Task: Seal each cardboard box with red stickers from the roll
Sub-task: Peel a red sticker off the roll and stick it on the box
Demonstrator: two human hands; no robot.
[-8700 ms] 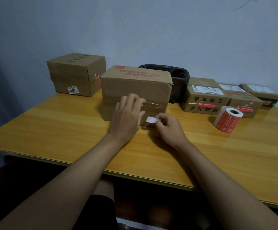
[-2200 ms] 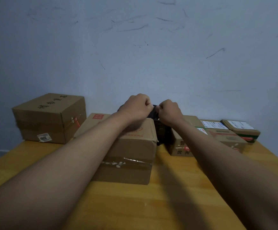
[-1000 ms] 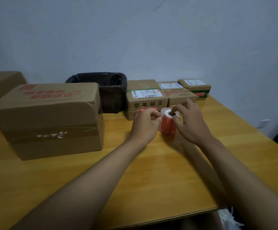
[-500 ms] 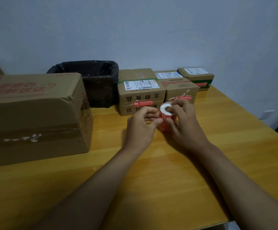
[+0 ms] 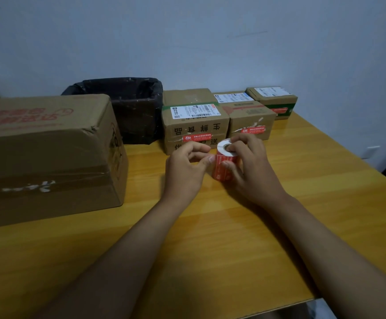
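At frame centre the roll point(image 5: 224, 162) of red stickers stands upright on the table point(image 5: 233, 238), white core up. The right hand point(image 5: 252, 171) grips it, fingers curled over the top rim and thumb on the red side. The left hand point(image 5: 185, 169) pinches at the roll's left edge with thumb and forefinger, other fingers curled; what it pinches I cannot tell. Behind, box 1 point(image 5: 195, 119) carries a white barcode label, black Chinese print upside down, and a red sticker; box 2 point(image 5: 248, 116) and box 3 point(image 5: 272, 101) to its right each show a white label and a red sticker. The big box point(image 5: 47, 155) fills the left, red print blurred. A black-lined bin point(image 5: 127, 107) sits at upper centre
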